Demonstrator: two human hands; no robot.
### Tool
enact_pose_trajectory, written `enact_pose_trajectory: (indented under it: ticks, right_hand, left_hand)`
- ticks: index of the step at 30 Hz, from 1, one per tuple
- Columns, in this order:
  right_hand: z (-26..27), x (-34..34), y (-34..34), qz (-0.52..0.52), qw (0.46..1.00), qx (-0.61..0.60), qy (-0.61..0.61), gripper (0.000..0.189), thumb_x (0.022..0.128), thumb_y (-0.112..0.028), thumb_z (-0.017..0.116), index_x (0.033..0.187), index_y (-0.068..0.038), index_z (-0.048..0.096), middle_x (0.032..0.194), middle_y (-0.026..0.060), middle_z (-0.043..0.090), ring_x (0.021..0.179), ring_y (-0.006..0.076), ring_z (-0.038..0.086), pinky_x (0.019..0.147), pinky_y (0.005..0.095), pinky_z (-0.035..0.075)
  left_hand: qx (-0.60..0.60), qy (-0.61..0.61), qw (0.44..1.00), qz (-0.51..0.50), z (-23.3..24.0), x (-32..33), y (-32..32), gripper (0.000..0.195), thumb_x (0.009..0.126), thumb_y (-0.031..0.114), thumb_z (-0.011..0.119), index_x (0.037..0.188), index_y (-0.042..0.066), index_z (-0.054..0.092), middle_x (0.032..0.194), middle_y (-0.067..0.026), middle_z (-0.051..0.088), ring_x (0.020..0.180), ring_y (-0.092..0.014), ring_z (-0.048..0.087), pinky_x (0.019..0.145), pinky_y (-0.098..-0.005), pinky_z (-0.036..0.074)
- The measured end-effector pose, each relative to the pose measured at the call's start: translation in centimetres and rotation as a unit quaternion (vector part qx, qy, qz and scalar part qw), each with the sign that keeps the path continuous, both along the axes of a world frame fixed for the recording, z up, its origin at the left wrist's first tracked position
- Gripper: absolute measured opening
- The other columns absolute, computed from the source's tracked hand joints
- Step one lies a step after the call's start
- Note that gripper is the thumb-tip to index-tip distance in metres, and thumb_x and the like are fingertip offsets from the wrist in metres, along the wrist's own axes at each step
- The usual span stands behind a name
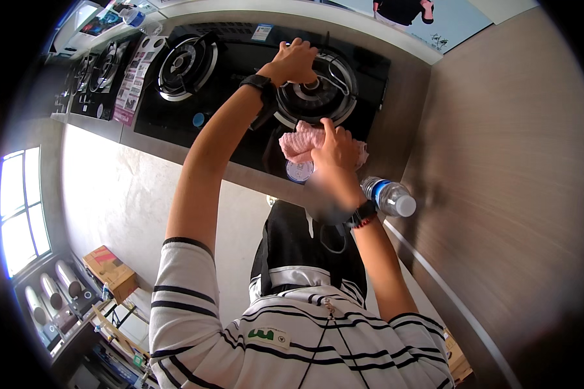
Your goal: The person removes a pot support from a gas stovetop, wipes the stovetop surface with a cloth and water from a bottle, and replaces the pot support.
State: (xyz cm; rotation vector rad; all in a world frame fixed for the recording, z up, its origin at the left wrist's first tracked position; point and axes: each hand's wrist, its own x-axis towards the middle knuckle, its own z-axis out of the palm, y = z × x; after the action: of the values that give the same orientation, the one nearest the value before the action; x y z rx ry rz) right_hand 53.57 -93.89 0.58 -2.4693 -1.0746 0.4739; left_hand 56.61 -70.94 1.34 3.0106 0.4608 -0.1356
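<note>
A black glass gas hob [243,116] with two burners lies before me. My left hand [297,61] reaches over the right burner [311,95]. Its fingers curl at the back left of the round pan support [348,87], and the hand hides that part of the ring. Below the burner, my right hand [338,148] grips a crumpled pink cloth [299,143] against the front of the hob, its index finger pointing towards the burner. A round white sticker [299,171] shows partly beneath the cloth. The left burner [179,63] carries its own pan support.
A clear plastic bottle [389,194] stands by my right wrist, near a wood-grain side panel [491,121]. Left of the hob are a printed leaflet [135,80] and another hob [100,82]. Another bottle [138,20] stands at the back left. A cardboard box [111,272] sits lower left.
</note>
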Motion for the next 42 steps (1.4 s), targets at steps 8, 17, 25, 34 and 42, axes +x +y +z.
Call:
enact_pose_trajectory:
  ticks: [8,17,25,34,42]
  right_hand:
    - [-1.8,0.5,1.7,-0.029,0.997,0.007,-0.076,0.034,0.066,-0.016,0.060,0.097,-0.006,0.051,0.079,0.0131,0.058,0.066,0.0278,0.059,0.055,0.0400,0.044]
    - [-0.8,0.5,3.7,-0.077,0.997,-0.009,0.014,0.032,0.064,-0.013,0.055,0.096,-0.007,0.055,0.085,0.0203,0.062,0.084,0.0365,0.059,0.075,0.0440,0.047]
    - [-1.5,0.5,4.2,-0.095,0.994,-0.044,-0.032,0.023,0.069,-0.016,0.055,0.091,-0.006,0.056,0.079,0.0174,0.062,0.076,0.0332,0.061,0.067,0.0410,0.048]
    - [-1.0,0.3,4.1,-0.106,0.994,-0.037,-0.006,0.030,0.067,-0.017,0.058,0.096,-0.009,0.056,0.082,0.0180,0.063,0.082,0.0330,0.060,0.072,0.0409,0.048]
    - [-0.7,0.3,4.2,-0.108,0.991,-0.069,0.033,0.032,0.070,-0.016,0.053,0.101,-0.009,0.056,0.087,0.0190,0.064,0.086,0.0353,0.060,0.074,0.0430,0.048]
  left_hand:
    - [-0.009,-0.010,1.000,0.003,-0.7,-0.2,0.2,0.039,0.057,0.020,0.058,0.093,0.004,0.054,0.100,-0.0118,0.051,0.104,-0.030,0.043,0.087,-0.0471,0.037]
    - [-0.074,0.168,0.983,0.003,0.9,2.6,1.2,0.051,0.042,0.012,0.058,0.092,0.005,0.063,0.099,-0.0144,0.060,0.099,-0.033,0.052,0.072,-0.0521,0.043]
    - [0.024,0.030,0.999,-0.028,0.2,0.8,-0.4,0.043,0.055,0.024,0.061,0.094,0.005,0.059,0.097,-0.0133,0.055,0.102,-0.031,0.047,0.080,-0.0478,0.038]
    - [0.034,0.000,0.999,-0.007,1.2,-0.3,-0.7,0.042,0.056,0.024,0.062,0.094,0.004,0.059,0.096,-0.0132,0.054,0.100,-0.031,0.048,0.080,-0.0473,0.039]
    - [0.037,0.050,0.998,0.005,3.0,0.3,-1.8,0.048,0.056,0.022,0.061,0.101,0.003,0.059,0.104,-0.0149,0.052,0.108,-0.032,0.044,0.083,-0.0539,0.040]
